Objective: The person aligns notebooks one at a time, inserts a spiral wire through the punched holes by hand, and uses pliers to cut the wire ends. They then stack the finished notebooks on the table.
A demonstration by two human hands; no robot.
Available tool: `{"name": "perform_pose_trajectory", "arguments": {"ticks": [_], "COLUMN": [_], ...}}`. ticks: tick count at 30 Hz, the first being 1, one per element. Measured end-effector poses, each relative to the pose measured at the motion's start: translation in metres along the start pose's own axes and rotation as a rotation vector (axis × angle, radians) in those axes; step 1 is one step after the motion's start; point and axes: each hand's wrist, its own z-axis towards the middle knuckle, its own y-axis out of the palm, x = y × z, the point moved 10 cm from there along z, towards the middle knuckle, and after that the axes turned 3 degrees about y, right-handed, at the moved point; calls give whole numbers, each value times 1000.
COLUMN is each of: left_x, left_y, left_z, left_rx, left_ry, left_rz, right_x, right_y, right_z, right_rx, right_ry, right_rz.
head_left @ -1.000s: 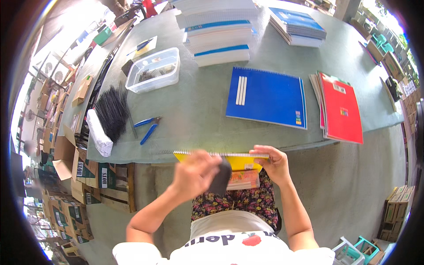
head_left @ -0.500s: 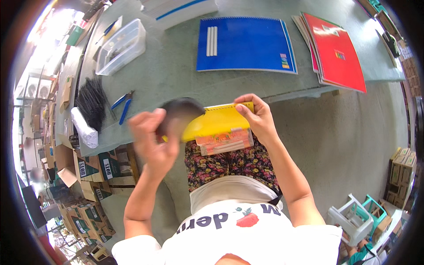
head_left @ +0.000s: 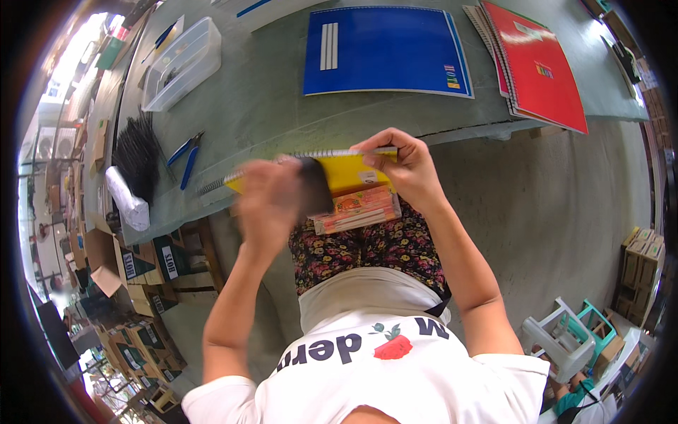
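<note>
My right hand (head_left: 399, 166) pinches the right end of a yellow spiral notebook (head_left: 346, 171) at its bound edge. The notebook is held above my lap, at the table's front edge. A wire coil (head_left: 213, 185) sticks out past its left end. My left hand (head_left: 270, 205) is over the notebook's left part, its fingers smeared by motion. Against that hand is a dark, rounded black thing (head_left: 316, 189), too blurred to name; whether the fingers grip it cannot be seen. Beneath the notebook, a pink-orange printed packet (head_left: 357, 212) lies on my lap.
On the green-grey table (head_left: 254, 120) lie a blue notebook (head_left: 385, 53), red spiral notebooks (head_left: 540, 71), blue-handled cutters (head_left: 187, 161), a bundle of black coils (head_left: 135, 159), a white roll (head_left: 127, 199) and a clear plastic bin (head_left: 183, 67). Stools (head_left: 561, 343) stand at the lower right.
My left hand and the black thing have swept across the notebook; the black thing now sits right of the fingers. The coil end shows at the left. The view has shifted slightly.
</note>
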Motion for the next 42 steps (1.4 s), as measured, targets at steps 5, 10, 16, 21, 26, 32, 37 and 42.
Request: {"name": "perform_pose_trajectory", "arguments": {"ticks": [5,10,16,21,26,32,37,42], "left_x": [8,10,23,31,50,73,-76,-68], "left_y": [-80,-52,-35,-69,-11,17,-62,-82], "left_z": [10,18,15,19,38,39,91,82], "left_rx": [469,232,231,480,31,-150,363,432], "left_ry": [26,-17,87,21,129,210,-313,43], "left_rz": [121,-39,-86,-59,-135,-144,-230,469], "right_x": [1,0,-1,1,8,17,16,4], "right_y": [-4,-12,-5,-3,-12,-11,-6,1], "right_z": [0,-1,-8,-11,-12,-13,-12,-9], "right_rx": [8,100,68,23,-9,-37,6,2], "right_ry": [-17,-23,-68,-68,41,86,80,-32], "right_rz": [-21,-3,49,109,180,210,75,63]}}
